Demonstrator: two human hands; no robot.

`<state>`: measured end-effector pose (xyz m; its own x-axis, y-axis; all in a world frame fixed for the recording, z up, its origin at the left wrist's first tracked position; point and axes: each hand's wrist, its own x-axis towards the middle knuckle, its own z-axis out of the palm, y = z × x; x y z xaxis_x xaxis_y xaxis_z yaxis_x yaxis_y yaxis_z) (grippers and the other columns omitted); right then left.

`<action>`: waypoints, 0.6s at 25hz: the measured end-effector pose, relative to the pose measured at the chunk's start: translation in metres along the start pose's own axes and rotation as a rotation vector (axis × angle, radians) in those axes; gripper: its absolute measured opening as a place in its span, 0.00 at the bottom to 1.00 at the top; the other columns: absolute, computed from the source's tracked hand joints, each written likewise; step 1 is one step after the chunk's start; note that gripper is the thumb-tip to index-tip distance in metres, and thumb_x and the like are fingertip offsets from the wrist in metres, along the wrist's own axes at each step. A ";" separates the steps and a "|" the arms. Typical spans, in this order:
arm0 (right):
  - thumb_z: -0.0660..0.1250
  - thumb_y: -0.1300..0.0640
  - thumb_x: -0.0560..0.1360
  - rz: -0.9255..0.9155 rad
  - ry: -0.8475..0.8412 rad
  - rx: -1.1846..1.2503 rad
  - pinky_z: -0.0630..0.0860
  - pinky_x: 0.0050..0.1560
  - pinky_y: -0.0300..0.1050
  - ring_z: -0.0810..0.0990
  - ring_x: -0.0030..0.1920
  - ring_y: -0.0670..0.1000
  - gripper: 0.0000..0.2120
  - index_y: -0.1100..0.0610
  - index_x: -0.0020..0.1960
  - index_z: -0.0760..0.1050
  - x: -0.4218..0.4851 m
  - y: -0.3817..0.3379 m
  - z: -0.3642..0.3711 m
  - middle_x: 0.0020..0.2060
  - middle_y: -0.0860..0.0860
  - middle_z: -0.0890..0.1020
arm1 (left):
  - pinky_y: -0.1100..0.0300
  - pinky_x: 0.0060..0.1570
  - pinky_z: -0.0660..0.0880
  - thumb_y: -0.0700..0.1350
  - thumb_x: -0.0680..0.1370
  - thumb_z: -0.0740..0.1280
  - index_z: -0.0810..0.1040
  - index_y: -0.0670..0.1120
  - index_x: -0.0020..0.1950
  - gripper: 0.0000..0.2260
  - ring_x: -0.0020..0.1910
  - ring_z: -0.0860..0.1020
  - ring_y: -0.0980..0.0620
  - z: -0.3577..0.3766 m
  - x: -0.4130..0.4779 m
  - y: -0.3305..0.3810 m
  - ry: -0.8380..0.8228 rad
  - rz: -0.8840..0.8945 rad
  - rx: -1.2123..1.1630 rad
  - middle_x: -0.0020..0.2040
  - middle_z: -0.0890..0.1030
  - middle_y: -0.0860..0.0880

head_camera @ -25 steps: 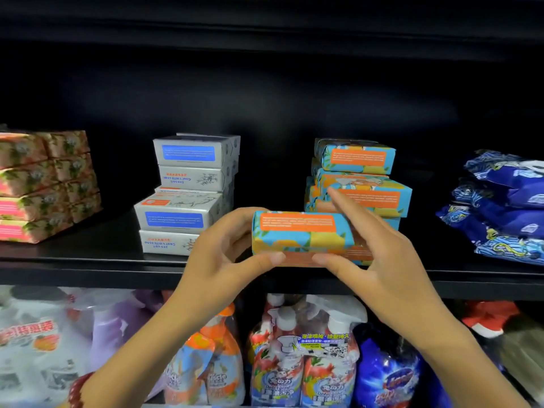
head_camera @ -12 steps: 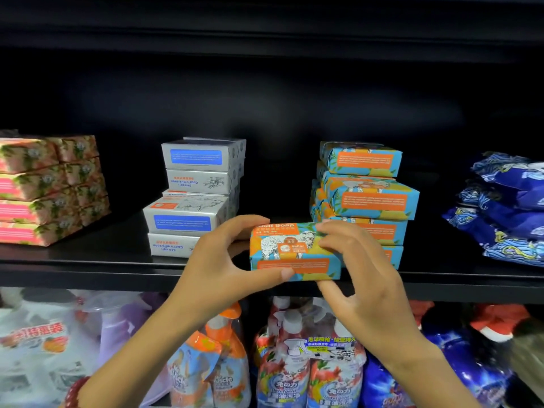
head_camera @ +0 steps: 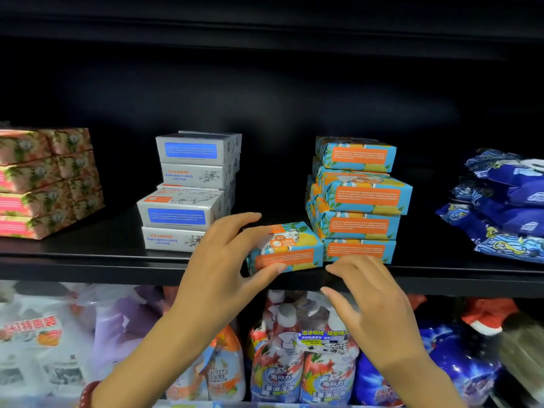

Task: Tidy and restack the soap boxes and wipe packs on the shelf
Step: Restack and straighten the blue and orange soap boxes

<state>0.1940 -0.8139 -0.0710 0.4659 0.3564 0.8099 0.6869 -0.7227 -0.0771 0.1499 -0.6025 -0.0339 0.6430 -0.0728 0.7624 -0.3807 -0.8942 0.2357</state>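
Half a second ago both hands held the blue-and-orange soap box [head_camera: 290, 251] in the air. Now it rests at the front edge of the shelf [head_camera: 88, 262], just beside the matching stack [head_camera: 360, 195]. The left hand [head_camera: 223, 260] grips it, thumb on the front face and fingers over the top. The right hand [head_camera: 378, 304] has let go (fingers apart, holding nothing). I judge this box placed, but the stack looks crooked. The boxes are rigid printed cardboard; the wipe packs [head_camera: 503, 207] are soft, glossy pouches.

left hand [head_camera: 223, 260] grips soap box [head_camera: 290, 251] on shelf [head_camera: 88, 260] | right hand [head_camera: 374, 295] loose beside it
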 end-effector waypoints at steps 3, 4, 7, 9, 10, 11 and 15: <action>0.78 0.63 0.62 0.008 0.000 -0.003 0.71 0.47 0.40 0.77 0.44 0.49 0.15 0.60 0.47 0.80 -0.001 -0.002 -0.002 0.41 0.50 0.80 | 0.61 0.50 0.72 0.46 0.69 0.73 0.83 0.41 0.52 0.14 0.51 0.78 0.47 0.007 0.003 0.002 0.078 0.148 0.077 0.50 0.82 0.47; 0.78 0.63 0.62 0.006 -0.006 -0.018 0.72 0.46 0.39 0.79 0.43 0.50 0.15 0.60 0.47 0.80 -0.001 -0.003 -0.003 0.41 0.50 0.80 | 0.59 0.49 0.73 0.44 0.68 0.76 0.83 0.41 0.50 0.13 0.49 0.79 0.46 0.009 0.006 0.002 0.077 0.153 0.090 0.48 0.83 0.47; 0.78 0.64 0.62 0.000 -0.018 -0.025 0.71 0.47 0.40 0.80 0.42 0.52 0.15 0.60 0.47 0.80 -0.001 -0.005 -0.006 0.40 0.50 0.80 | 0.55 0.45 0.79 0.38 0.63 0.80 0.84 0.40 0.47 0.14 0.46 0.82 0.44 0.008 0.019 0.001 -0.012 0.091 0.108 0.46 0.85 0.46; 0.78 0.65 0.62 0.002 -0.031 -0.012 0.70 0.49 0.41 0.80 0.42 0.52 0.15 0.61 0.48 0.80 -0.002 -0.006 -0.007 0.41 0.51 0.80 | 0.52 0.44 0.79 0.36 0.64 0.78 0.84 0.40 0.47 0.13 0.47 0.82 0.43 0.007 0.029 0.001 -0.078 0.022 0.126 0.46 0.85 0.45; 0.78 0.65 0.62 0.001 -0.037 -0.007 0.71 0.49 0.41 0.80 0.42 0.52 0.16 0.61 0.48 0.80 -0.002 -0.006 -0.007 0.41 0.51 0.80 | 0.51 0.46 0.79 0.35 0.66 0.76 0.84 0.41 0.49 0.12 0.49 0.81 0.42 0.008 0.033 0.001 -0.094 -0.012 0.142 0.47 0.84 0.44; 0.78 0.64 0.62 -0.002 -0.047 -0.004 0.72 0.48 0.40 0.80 0.42 0.52 0.16 0.61 0.48 0.80 -0.002 -0.006 -0.008 0.41 0.51 0.80 | 0.52 0.48 0.77 0.36 0.69 0.74 0.83 0.41 0.52 0.12 0.51 0.80 0.42 0.010 0.038 0.001 -0.106 -0.048 0.151 0.50 0.84 0.44; 0.78 0.62 0.63 -0.014 -0.096 -0.005 0.77 0.43 0.38 0.80 0.44 0.50 0.16 0.60 0.49 0.80 -0.002 -0.006 -0.012 0.42 0.50 0.80 | 0.54 0.55 0.71 0.40 0.75 0.69 0.80 0.43 0.59 0.13 0.59 0.76 0.44 0.020 0.044 0.000 -0.139 -0.136 0.209 0.58 0.80 0.45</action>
<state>0.1822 -0.8171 -0.0652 0.5080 0.4215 0.7512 0.6907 -0.7204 -0.0629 0.1915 -0.6142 -0.0121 0.7690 0.0069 0.6392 -0.1491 -0.9704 0.1899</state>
